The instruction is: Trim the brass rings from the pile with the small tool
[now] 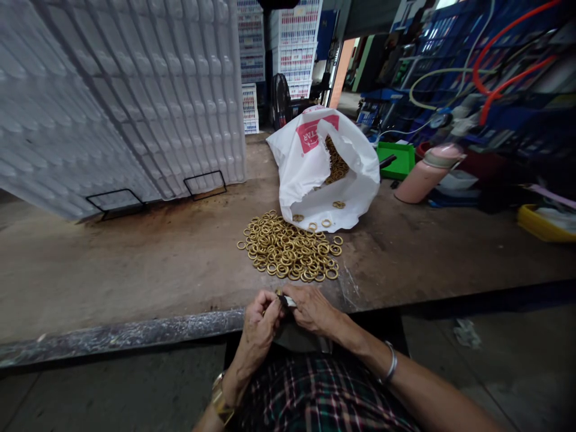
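At the table's front edge my two hands meet with fingertips almost touching. My left hand is closed in a pinch on a brass ring, mostly hidden by the fingers. Closed as well, my right hand grips a small dark-and-white tool whose tip reaches the left fingers; its exact kind is hard to make out. Just beyond them lies a pile of brass rings on the wooden table. Behind the pile, a torn white sack lies on its side, mouth towards me, with more rings inside.
Clear ribbed plastic trays stand upright at left, with black wire stands at their base. To the right are a pink bottle, a green bin and a yellow tray. Orange hoses hang at upper right.
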`<state>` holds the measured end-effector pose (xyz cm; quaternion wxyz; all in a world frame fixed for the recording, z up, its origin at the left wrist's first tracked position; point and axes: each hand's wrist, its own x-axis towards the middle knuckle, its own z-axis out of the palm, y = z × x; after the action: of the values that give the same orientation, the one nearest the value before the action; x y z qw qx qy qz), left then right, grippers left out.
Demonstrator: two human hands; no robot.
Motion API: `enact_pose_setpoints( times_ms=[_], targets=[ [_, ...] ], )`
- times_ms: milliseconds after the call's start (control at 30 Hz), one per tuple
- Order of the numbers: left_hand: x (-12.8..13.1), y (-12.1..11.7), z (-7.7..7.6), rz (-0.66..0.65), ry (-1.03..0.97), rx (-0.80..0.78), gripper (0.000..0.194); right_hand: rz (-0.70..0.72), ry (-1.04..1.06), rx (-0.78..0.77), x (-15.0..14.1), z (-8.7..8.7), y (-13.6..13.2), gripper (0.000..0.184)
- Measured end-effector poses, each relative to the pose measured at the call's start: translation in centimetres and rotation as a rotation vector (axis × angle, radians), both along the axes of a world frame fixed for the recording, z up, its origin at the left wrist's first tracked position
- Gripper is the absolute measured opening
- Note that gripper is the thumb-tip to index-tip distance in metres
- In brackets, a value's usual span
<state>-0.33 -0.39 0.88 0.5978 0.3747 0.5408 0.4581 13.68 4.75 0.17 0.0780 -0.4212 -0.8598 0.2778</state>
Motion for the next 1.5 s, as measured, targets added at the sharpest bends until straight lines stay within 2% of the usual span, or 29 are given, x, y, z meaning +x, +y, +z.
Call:
enact_pose_setpoints(
  times_ms=[133, 267, 367, 500, 633, 733, 900, 967, 1167, 1367, 1500],
  targets=[
    [-0.1, -0.8, 0.5, -0.029, -0.035, 0.007, 0.035, -0.043, -0.093, 0.028, -0.1, 0.3, 0.5, 0.024],
    [-0.1, -1.4, 1.0, -0.102, -0.181, 0.056, 0.03, -0.118, -0.111, 0.088, 0.0, -0.6, 0.9, 0.025],
    [-0.2, -1.3, 0.8, -0.034, -0.344, 0.039, 0.026, -0.202, -0.015, 0.151, 0.2, -1.4, 1.1, 0.026],
    [-0.7, -0.7, 0.2, 0.083, -0.467, 0.001, 0.024, -0.357, 0.104, 0.205, 0.4, -1.4, 1.6, 0.022],
    [-1.0, -0.3, -0.1, 0.148, -0.541, -0.01, 0.02, -0.392, 0.119, 0.198, 0.1, -1.1, 2.3, 0.017],
    [-1.1, -0.1, -0.2, 0.174, -0.6, -0.053, 0.018, -0.375, 0.082, 0.208, -0.4, -0.9, 2.6, 0.017],
    [-1.5, 0.1, -0.6, 0.182, -0.673, -0.142, 0.03, -0.399, -0.105, 0.229, -1.2, -0.5, 3.0, 0.019],
    [-1.7, 0.1, -0.6, 0.174, -0.695, -0.148, 0.027, -0.392, -0.162, 0.238, -1.5, -0.4, 3.1, 0.018],
    [-1.7, 0.3, -0.5, 0.206, -0.665, -0.174, 0.024, -0.378, -0.149, 0.256, -1.5, -0.5, 3.5, 0.016],
    [-0.8, 1.0, -0.4, 0.189, -0.49, -0.069, 0.029, -0.301, 0.076, 0.228, -0.6, -1.3, 3.3, 0.017],
    [0.0, 1.5, -0.5, 0.178, -0.303, -0.067, 0.041, -0.234, 0.259, 0.167, -0.3, -1.5, 2.5, 0.015]
  ],
)
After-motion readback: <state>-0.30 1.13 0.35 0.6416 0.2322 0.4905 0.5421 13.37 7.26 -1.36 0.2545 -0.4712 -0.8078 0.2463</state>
